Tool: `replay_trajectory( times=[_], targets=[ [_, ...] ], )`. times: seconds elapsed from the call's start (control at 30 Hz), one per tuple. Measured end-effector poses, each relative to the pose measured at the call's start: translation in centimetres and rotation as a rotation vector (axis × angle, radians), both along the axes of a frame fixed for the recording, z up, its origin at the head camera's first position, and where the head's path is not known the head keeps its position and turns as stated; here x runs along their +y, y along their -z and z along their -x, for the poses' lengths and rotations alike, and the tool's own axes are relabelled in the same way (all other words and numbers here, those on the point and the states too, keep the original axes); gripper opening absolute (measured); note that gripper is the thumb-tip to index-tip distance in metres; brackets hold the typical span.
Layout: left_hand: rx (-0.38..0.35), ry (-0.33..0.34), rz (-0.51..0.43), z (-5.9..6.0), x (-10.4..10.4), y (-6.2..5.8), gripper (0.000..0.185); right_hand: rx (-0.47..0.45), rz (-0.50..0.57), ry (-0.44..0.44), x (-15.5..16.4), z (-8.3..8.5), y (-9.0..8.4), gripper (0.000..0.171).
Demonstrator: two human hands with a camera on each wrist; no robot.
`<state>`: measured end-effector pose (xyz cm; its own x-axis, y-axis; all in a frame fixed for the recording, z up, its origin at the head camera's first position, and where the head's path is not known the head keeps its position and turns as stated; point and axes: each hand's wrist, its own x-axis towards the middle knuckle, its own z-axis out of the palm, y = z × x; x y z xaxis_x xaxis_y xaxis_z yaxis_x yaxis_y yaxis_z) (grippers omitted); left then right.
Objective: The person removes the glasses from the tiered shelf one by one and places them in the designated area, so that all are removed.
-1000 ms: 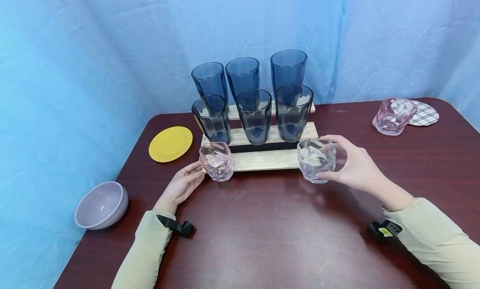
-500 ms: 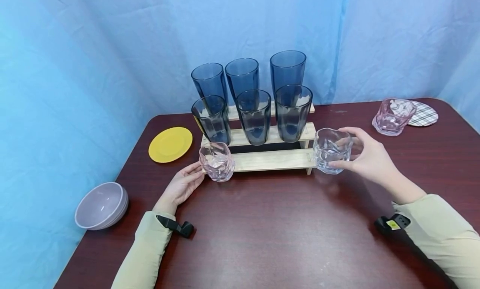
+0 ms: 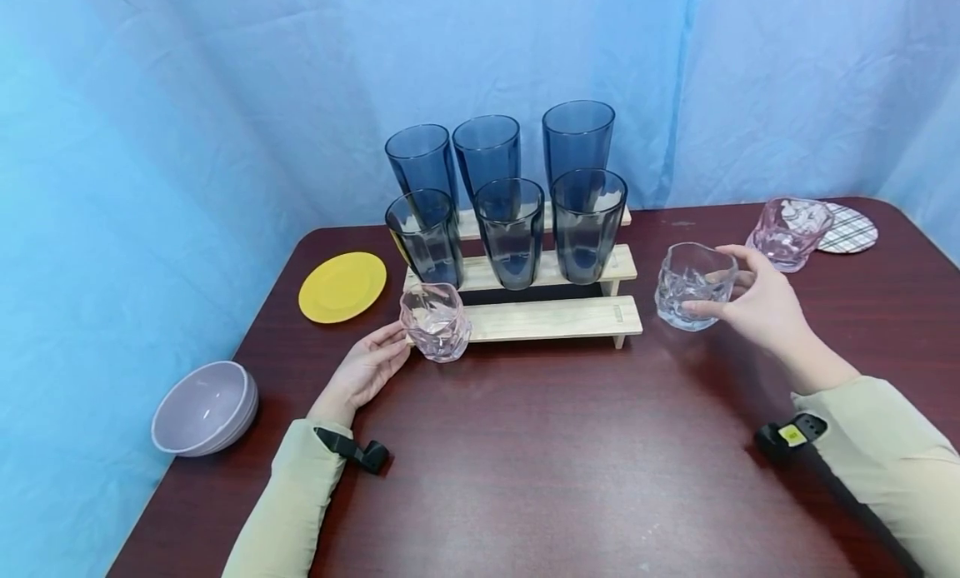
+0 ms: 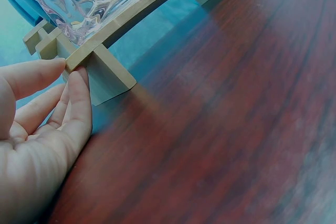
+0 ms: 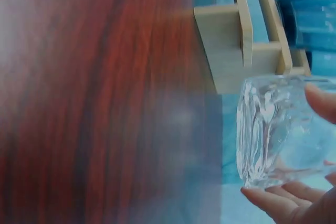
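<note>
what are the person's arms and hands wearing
Both arms wear long, pale yellow-green sleeves. The left sleeve and right sleeve each end at a black wrist strap; the right strap carries a small yellow tag. The left hand and right hand are bare, with no gloves or rings visible.

Six tall glasses [image 3: 510, 228] stand on the step rack [image 3: 551, 318] at the back of the table [image 3: 525, 461] — three behind, three in front. A plate [image 3: 342, 286] lies left of it, a bowl [image 3: 204, 408] nearer — far left.
</note>
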<state>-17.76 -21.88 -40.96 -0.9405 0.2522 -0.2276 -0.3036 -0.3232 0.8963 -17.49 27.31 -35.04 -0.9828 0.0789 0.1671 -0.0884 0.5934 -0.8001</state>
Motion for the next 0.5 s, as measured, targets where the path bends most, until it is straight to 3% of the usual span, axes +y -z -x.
replay_trajectory(
  times=[0.2,0.5],
  targets=[
    [-0.007,-0.005,-0.007,0.0,0.0,0.0,0.057,-0.065,0.06,0.078,1.3,0.8,0.2,0.087],
    [-0.009,-0.001,0.003,0.1,0.0,0.0,0.058,-0.13,0.051,0.141,1.8,1.8,0.2,0.094]
  ],
)
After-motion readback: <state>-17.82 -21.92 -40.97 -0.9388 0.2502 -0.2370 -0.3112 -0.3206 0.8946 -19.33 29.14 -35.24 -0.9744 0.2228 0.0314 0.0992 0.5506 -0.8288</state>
